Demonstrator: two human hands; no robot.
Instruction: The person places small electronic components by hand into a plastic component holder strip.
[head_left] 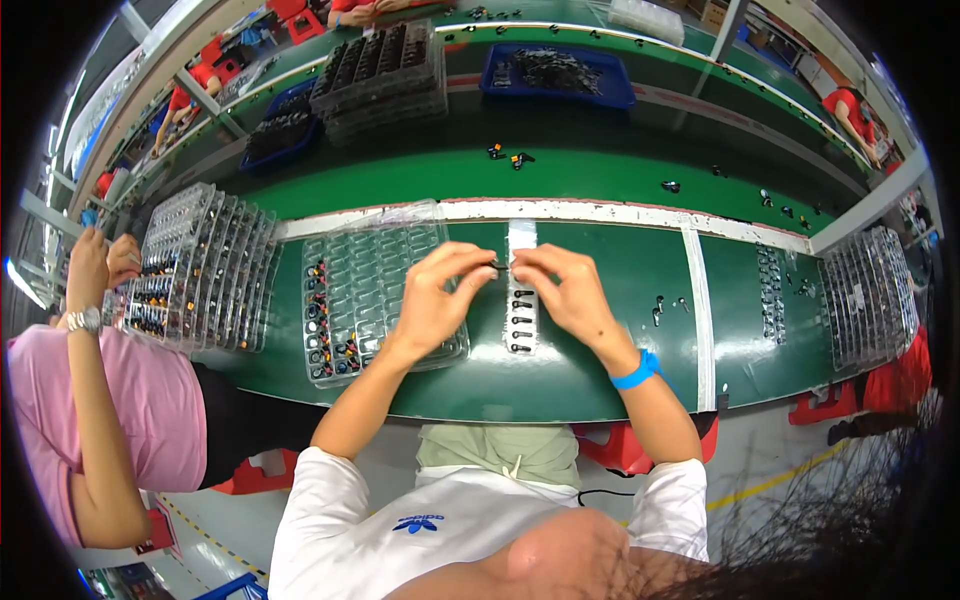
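Note:
My left hand (pixel 440 290) and my right hand (pixel 565 285) meet over the green bench, thumbs and fingertips pinched. Between them is a small black part (pixel 501 266), mostly covered by the fingers, its exact kind too small to make out. Below my fingertips, a white strip (pixel 523 238) runs across the bench, bearing a column of black earbud-like pieces (pixel 521 320). Beside my left forearm lies a clear plastic tray (pixel 375 270) with moulded pockets. Its left column and near corner hold small black parts with coloured bits.
Stacks of clear trays stand at left (pixel 205 265) and right (pixel 873 300). Beyond a white rail (pixel 600 212), a green belt (pixel 400 180) carries loose parts; a blue bin (pixel 558 75) lies farther off. At left sits a co-worker in a pink shirt (pixel 140 410).

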